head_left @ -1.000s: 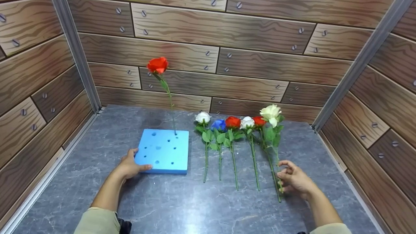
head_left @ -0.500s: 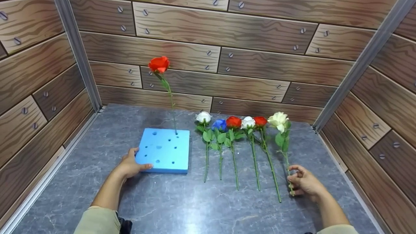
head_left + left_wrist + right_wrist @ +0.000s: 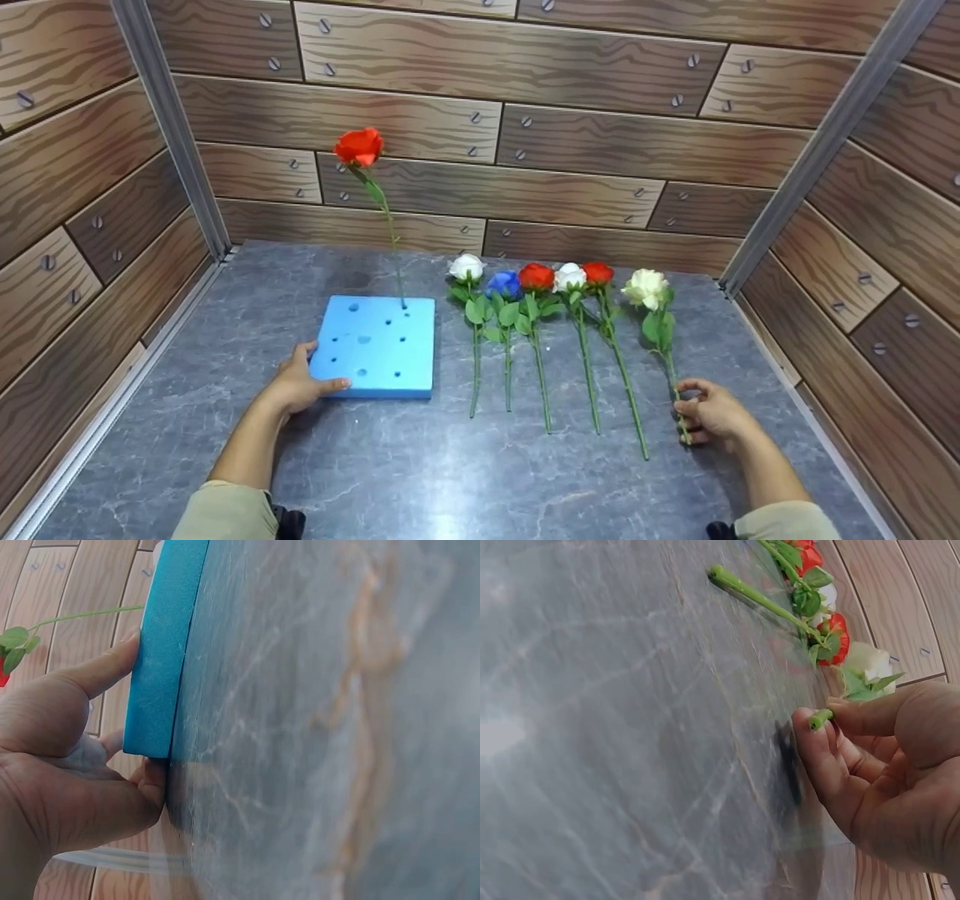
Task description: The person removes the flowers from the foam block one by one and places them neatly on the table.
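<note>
My left hand (image 3: 298, 384) grips the near left corner of a blue foam block (image 3: 417, 351), which has several holes in its top. In the left wrist view the thumb lies against the block's upper edge and the other fingers curl at its corner. A red rose (image 3: 360, 147) stands in the block, its stem in a hole near the back right corner. My right hand (image 3: 712, 414) pinches the lower stem of a cream rose (image 3: 645, 288) at the right end of the row. The cut end of that stem (image 3: 820, 719) shows between thumb and fingers in the right wrist view.
Left of the cream rose lie a white rose (image 3: 466, 268), a blue rose (image 3: 503, 284), a red rose (image 3: 536, 277), another white rose (image 3: 570, 277) and another red rose (image 3: 598, 272), stems toward me. Wood-patterned walls (image 3: 420, 112) enclose the grey marbled table (image 3: 375, 465).
My right hand has carried the cream rose rightward, away from the red rose beside it, and its bloom has come down toward the table. The left hand and the block stay put.
</note>
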### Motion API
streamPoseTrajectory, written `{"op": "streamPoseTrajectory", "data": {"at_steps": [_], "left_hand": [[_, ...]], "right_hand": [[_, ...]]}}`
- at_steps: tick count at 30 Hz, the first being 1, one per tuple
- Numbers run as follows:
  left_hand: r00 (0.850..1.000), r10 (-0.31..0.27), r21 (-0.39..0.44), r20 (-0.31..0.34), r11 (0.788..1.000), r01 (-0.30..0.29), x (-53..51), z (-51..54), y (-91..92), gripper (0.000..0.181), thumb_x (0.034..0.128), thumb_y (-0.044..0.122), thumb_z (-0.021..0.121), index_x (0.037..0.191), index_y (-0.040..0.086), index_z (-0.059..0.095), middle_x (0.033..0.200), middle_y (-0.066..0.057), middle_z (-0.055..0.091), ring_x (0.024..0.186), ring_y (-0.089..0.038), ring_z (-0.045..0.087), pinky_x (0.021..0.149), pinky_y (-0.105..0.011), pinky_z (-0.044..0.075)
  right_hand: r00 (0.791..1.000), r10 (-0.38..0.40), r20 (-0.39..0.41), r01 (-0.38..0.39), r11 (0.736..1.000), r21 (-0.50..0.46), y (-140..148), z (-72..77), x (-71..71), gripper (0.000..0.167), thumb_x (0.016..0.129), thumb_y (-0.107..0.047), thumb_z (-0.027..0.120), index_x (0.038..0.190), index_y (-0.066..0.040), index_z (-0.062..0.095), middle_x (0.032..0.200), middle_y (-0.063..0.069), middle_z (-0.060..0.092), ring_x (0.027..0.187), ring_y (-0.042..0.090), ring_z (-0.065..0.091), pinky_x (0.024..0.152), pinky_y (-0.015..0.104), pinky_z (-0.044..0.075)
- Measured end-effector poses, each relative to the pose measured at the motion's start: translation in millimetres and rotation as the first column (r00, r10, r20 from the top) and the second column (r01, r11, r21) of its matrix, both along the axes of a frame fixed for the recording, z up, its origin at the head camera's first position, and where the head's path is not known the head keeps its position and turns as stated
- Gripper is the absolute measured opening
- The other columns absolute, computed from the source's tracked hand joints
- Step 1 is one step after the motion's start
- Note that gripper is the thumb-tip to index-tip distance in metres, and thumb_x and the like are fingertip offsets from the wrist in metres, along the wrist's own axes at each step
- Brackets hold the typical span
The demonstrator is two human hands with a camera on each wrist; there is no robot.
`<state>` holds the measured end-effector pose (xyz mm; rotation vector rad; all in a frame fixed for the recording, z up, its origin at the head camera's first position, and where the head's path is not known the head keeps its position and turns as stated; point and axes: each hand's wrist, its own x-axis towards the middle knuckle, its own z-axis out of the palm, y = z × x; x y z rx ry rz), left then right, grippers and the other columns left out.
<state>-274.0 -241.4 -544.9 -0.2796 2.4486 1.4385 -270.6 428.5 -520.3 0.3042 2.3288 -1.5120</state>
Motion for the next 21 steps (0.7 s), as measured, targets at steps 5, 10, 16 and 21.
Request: {"op": "streamPoseTrajectory", "data": {"at_steps": [5,10,16,21], "left_hand": [[1.000,-0.001,-0.003,0.003,1.000,0.001,0.6,-0.3,-0.6,0.116,0.0956,0.037,0.085,0.173,0.004,0.005,0.174,-0.040,0.003,0.161,-0.063,0.009,0.130,-0.075,0.021],[1.000,-0.004,-0.007,0.003,1.000,0.004,0.7,0.4,-0.6,0.117,0.0953,0.038,0.085,0.173,0.004,0.005,0.174,-0.041,0.004,0.161,-0.063,0.010,0.130,-0.075,0.021],[1.000,-0.004,-0.006,0.003,1.000,0.004,0.7,0.4,-0.3,0.114,0.0963,0.037,0.084,0.173,0.005,0.006,0.174,-0.040,0.004,0.162,-0.062,0.009,0.131,-0.073,0.021],[1.000,-0.007,-0.013,-0.006,1.000,0.006,-0.2,-0.5,-0.9,0.116,0.0948,0.037,0.086,0.172,0.003,0.006,0.173,-0.041,0.006,0.161,-0.063,0.012,0.129,-0.074,0.024]], "right_hand": [[1.000,0.006,0.013,-0.007,0.996,0.085,0.8,5.0,-1.1,0.048,0.109,-0.002,0.056,0.152,0.011,0.038,0.096,0.005,0.060,0.076,0.016,0.061,0.067,0.035,0.063],[1.000,-0.001,0.021,-0.002,0.994,0.108,-1.6,6.0,-2.0,0.053,0.109,-0.003,0.056,0.155,0.014,0.037,0.092,0.004,0.064,0.073,0.015,0.063,0.064,0.032,0.061],[1.000,-0.011,-0.006,0.012,0.986,0.165,-5.5,4.9,-3.3,0.048,0.106,-0.005,0.061,0.146,0.015,0.045,0.080,0.000,0.061,0.068,0.012,0.059,0.060,0.030,0.058],[0.999,0.010,-0.043,0.000,0.977,0.211,-7.8,3.1,-4.9,0.051,0.103,-0.004,0.064,0.145,0.017,0.046,0.073,-0.001,0.060,0.063,0.010,0.058,0.055,0.028,0.057]]}}
